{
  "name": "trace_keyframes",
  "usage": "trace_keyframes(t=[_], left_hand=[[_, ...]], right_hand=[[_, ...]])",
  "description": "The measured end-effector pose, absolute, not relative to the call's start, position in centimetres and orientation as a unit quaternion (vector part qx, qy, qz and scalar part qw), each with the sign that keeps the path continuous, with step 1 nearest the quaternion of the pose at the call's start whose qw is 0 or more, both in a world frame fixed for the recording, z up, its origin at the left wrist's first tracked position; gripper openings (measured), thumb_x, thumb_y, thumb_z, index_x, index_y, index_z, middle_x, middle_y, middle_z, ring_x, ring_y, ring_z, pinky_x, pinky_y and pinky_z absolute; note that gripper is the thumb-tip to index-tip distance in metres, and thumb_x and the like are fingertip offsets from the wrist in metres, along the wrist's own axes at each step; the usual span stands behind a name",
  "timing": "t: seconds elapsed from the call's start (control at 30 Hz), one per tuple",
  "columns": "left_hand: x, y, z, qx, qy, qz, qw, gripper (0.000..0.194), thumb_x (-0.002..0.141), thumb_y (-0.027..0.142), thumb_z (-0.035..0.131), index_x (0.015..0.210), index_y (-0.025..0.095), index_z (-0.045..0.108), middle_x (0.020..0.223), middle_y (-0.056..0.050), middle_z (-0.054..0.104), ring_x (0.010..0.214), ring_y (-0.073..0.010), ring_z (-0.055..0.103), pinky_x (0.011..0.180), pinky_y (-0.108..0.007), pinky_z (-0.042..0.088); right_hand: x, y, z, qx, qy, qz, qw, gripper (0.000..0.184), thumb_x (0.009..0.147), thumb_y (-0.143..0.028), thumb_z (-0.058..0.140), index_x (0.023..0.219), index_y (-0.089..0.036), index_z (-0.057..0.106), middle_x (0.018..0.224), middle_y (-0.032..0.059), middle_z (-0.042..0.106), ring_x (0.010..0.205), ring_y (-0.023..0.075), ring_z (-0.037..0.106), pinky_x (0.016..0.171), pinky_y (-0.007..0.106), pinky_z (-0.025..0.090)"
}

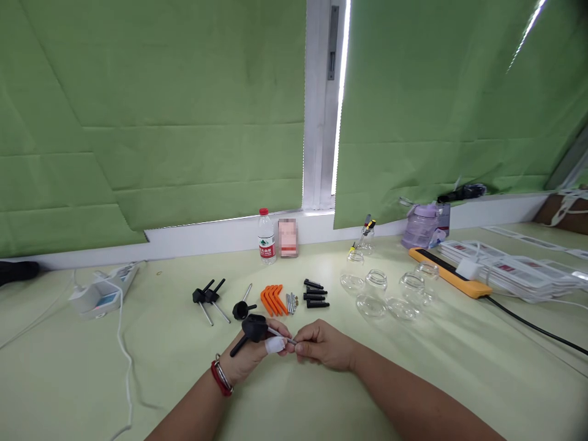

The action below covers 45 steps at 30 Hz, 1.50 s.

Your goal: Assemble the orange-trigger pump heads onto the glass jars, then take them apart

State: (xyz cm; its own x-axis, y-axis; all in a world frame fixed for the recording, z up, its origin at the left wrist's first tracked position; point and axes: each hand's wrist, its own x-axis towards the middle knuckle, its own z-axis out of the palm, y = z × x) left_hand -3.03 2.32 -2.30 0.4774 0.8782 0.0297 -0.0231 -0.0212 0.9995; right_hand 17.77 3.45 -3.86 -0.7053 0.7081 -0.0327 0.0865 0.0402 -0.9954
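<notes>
Right in front of the red-capped bottle (266,239), over the pale bench (294,404), the left hand (252,355) is curled closed on a black part (255,327) by its metal rod (274,331), the right hand (327,346) pinching that rod's far end! Left of the bottle lies a white power strip (120,283); to its right, clear jars (376,280) and an orange power strip (448,272); behind it, green blinds (184,122) flank a pale window frame (316,122).

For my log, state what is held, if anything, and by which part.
A black, knob-headed piece with a thin silvery metallic rod: the left grip holds it along the rod, the right grip at the rod's end away from the knob.
</notes>
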Motion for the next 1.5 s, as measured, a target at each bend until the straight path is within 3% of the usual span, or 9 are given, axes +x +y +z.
trace_keyframes(t=[0.17,0.37,0.47,0.57,0.7,0.8,0.97,1.3,1.5], left_hand=[[-4.1,3.1,-2.4,0.616,0.340,0.332,0.628,0.043,0.066,0.029,0.071,0.106,0.018,0.056,0.100,-0.010,0.063,0.086,-0.0218,0.061,0.078,-0.036,0.048],[-5.8,4.0,-2.4,0.582,0.305,0.318,0.683,0.067,0.057,0.018,0.073,0.118,0.022,0.045,0.105,-0.009,0.058,0.093,-0.0240,0.060,0.083,-0.041,0.045],[-6.1,4.1,-2.8,0.589,0.316,0.280,0.689,0.059,0.057,0.021,0.071,0.112,0.019,0.051,0.103,-0.009,0.058,0.091,-0.0227,0.058,0.083,-0.040,0.045],[-5.9,4.3,-3.1,0.630,0.385,0.283,0.613,0.037,0.064,0.024,0.066,0.099,0.017,0.058,0.089,-0.004,0.060,0.081,-0.0166,0.056,0.076,-0.032,0.045],[-5.7,4.4,-2.8,0.672,0.435,0.266,0.537,0.027,0.064,0.026,0.064,0.088,0.016,0.064,0.078,-0.001,0.057,0.071,-0.0137,0.051,0.065,-0.025,0.043],[-5.7,4.5,-2.5,0.681,0.449,0.254,0.520,0.027,0.063,0.027,0.063,0.088,0.016,0.064,0.077,-0.001,0.056,0.069,-0.0136,0.050,0.062,-0.024,0.041],[-5.6,4.5,-2.7,0.685,0.440,0.253,0.522,0.025,0.062,0.025,0.062,0.085,0.016,0.063,0.075,0.000,0.054,0.068,-0.0129,0.048,0.061,-0.023,0.039],[-5.6,4.5,-2.7,0.683,0.433,0.259,0.529,0.022,0.062,0.022,0.062,0.083,0.016,0.062,0.073,0.002,0.053,0.066,-0.0114,0.046,0.058,-0.021,0.036],[-5.6,4.4,-2.9,0.667,0.439,0.266,0.541,0.020,0.063,0.022,0.062,0.082,0.016,0.061,0.069,0.003,0.053,0.061,-0.0103,0.046,0.056,-0.022,0.036]], right_hand=[[18.7,4.7,-4.6,-0.333,-0.638,0.628,0.296,0.037,0.075,-0.049,0.058,0.077,-0.013,0.068,0.062,0.0014,0.058,0.048,0.0067,0.040,0.048,0.020,0.032],[19.8,6.2,-5.0,-0.386,-0.617,0.613,0.308,0.029,0.075,-0.041,0.056,0.065,-0.014,0.061,0.051,-0.0020,0.050,0.043,0.0067,0.035,0.043,0.020,0.028],[19.6,6.1,-5.1,-0.401,-0.648,0.575,0.297,0.028,0.077,-0.039,0.053,0.065,-0.015,0.061,0.051,-0.0021,0.050,0.044,0.0073,0.035,0.045,0.021,0.028],[19.2,6.0,-5.2,-0.405,-0.714,0.492,0.291,0.028,0.081,-0.037,0.048,0.068,-0.016,0.062,0.059,0.0000,0.055,0.054,0.0104,0.045,0.054,0.023,0.034],[18.9,6.3,-5.7,-0.432,-0.773,0.327,0.330,0.026,0.086,-0.030,0.040,0.093,-0.019,0.062,0.091,0.0043,0.062,0.085,0.0179,0.054,0.077,0.030,0.040],[18.7,6.5,-5.9,-0.443,-0.790,0.282,0.318,0.037,0.087,-0.025,0.036,0.120,-0.022,0.050,0.123,0.0058,0.053,0.111,0.0212,0.048,0.094,0.036,0.034],[18.1,6.5,-6.0,-0.461,-0.809,0.252,0.264,0.050,0.086,-0.021,0.037,0.135,-0.026,0.033,0.139,0.0033,0.039,0.121,0.0231,0.042,0.099,0.037,0.033],[17.9,6.6,-5.9,-0.480,-0.800,0.231,0.275,0.042,0.086,-0.023,0.036,0.128,-0.024,0.042,0.129,0.0063,0.050,0.114,0.0241,0.048,0.093,0.036,0.036],[18.2,6.3,-6.0,-0.473,-0.778,0.248,0.332,0.028,0.084,-0.022,0.039,0.106,-0.023,0.055,0.100,0.0045,0.063,0.087,0.0199,0.057,0.077,0.031,0.042]])
